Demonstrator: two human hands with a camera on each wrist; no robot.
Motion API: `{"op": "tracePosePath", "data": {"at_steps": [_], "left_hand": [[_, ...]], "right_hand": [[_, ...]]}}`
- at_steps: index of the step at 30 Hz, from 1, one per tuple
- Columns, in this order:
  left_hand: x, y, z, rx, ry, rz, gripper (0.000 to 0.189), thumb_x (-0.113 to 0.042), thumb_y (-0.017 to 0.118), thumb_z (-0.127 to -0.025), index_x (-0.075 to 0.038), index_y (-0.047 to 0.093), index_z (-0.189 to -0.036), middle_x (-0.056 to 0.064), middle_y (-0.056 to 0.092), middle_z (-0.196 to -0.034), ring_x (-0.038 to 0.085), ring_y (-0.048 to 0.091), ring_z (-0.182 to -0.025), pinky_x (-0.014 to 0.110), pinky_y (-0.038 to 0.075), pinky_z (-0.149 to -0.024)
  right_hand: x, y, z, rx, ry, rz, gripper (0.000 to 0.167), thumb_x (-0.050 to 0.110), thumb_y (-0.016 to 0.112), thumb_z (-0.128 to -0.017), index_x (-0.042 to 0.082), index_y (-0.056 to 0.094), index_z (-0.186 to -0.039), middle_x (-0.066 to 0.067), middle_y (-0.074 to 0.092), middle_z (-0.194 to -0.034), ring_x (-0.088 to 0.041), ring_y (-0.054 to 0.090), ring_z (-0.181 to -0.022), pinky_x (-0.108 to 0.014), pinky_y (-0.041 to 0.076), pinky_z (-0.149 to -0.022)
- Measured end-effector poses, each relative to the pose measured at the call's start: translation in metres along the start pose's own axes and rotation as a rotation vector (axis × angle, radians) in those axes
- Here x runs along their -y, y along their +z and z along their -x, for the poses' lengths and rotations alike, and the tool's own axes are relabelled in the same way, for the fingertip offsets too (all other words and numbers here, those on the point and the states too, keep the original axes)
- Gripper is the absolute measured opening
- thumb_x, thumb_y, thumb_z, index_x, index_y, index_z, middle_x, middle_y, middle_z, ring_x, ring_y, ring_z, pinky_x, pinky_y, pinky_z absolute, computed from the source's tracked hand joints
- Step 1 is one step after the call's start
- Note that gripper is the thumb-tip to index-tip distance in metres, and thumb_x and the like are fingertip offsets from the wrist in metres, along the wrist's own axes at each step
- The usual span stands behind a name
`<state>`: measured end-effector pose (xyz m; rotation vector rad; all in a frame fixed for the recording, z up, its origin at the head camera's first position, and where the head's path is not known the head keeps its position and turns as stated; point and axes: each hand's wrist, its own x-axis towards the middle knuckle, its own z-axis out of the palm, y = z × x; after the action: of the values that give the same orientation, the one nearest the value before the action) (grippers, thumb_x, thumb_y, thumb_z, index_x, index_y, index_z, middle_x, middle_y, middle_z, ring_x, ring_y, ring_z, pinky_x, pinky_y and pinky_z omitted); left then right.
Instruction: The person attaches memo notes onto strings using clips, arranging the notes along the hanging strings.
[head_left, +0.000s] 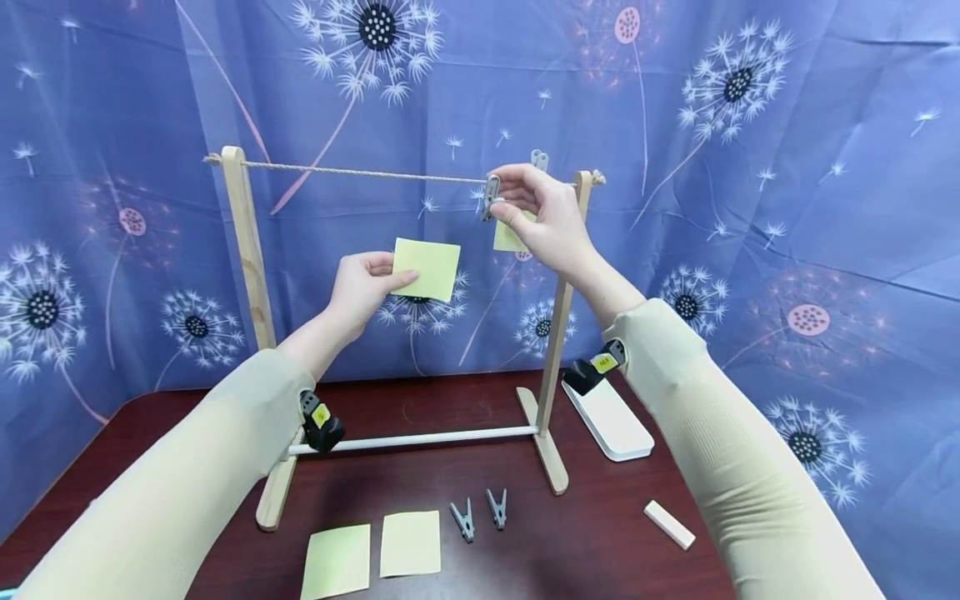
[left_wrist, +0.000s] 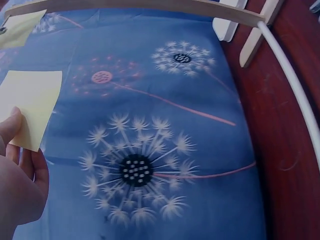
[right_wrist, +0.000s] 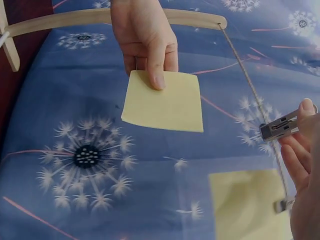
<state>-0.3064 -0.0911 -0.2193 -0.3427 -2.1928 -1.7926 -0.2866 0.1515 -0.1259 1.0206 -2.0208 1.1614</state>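
Fingers of the left hand (head_left: pixel 356 287) pinch a yellow note (head_left: pixel 435 265) by its edge, presumably to leave the rest clear, while the right hand (head_left: pixel 551 218) pinches a clothespin (right_wrist: pixel 280 127) at the rope (head_left: pixel 360 172).

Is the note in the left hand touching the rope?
Apart: the head view shows blue curtain between the note and the rope above it.

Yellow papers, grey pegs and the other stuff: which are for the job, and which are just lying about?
Likely for the job: yellow papers, grey pegs, rope, wooden frame.

Probably just lying about: flat white object, small white block.
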Motion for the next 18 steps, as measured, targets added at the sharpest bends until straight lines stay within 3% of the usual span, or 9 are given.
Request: {"op": "tracePosePath", "data": {"at_steps": [3, 6, 13, 18], "left_hand": [[-0.01, -0.002, -0.006, -0.015, 0.006, -0.006, 0.042, -0.016, 0.075, -0.087, 0.006, 0.065, -0.121, 0.018, 0.071, -0.109, -0.003, 0.064, -0.076, 0.018, 0.049, -0.077], [-0.017, 0.001, -0.012, -0.03, -0.007, -0.002, 0.041, -0.016, 0.075, -0.086, 0.004, 0.065, -0.121, 0.019, 0.07, -0.112, 0.0, 0.064, -0.078, 0.018, 0.047, -0.078], [-0.03, 0.016, -0.022, -0.077, -0.017, 0.122, 0.038, -0.011, 0.077, -0.084, 0.004, 0.067, -0.118, -0.003, 0.07, -0.085, 0.001, 0.064, -0.075, 0.019, 0.048, -0.078], [-0.035, 0.029, -0.023, -0.067, -0.021, 0.21, 0.038, -0.008, 0.077, -0.084, 0.005, 0.067, -0.118, -0.006, 0.069, -0.079, 0.001, 0.065, -0.071, 0.021, 0.047, -0.084]], "right_hand": [[0.006, 0.0, -0.014, -0.005, 0.007, 0.002, 0.033, -0.001, 0.065, -0.091, -0.01, 0.058, -0.122, -0.023, 0.065, -0.112, -0.013, 0.062, -0.1, -0.025, 0.05, -0.095], [0.009, -0.002, -0.025, -0.029, 0.033, 0.016, 0.032, 0.0, 0.065, -0.091, -0.009, 0.06, -0.121, -0.022, 0.066, -0.112, -0.012, 0.063, -0.099, -0.024, 0.05, -0.095], [0.015, -0.003, -0.05, -0.091, 0.11, 0.076, 0.028, 0.005, 0.068, -0.09, -0.002, 0.064, -0.117, -0.014, 0.067, -0.106, -0.011, 0.063, -0.093, -0.021, 0.05, -0.091], [0.015, 0.002, -0.059, -0.1, 0.144, 0.113, 0.025, 0.008, 0.067, -0.091, 0.0, 0.066, -0.115, -0.012, 0.068, -0.105, -0.012, 0.064, -0.092, -0.02, 0.05, -0.09]]}}
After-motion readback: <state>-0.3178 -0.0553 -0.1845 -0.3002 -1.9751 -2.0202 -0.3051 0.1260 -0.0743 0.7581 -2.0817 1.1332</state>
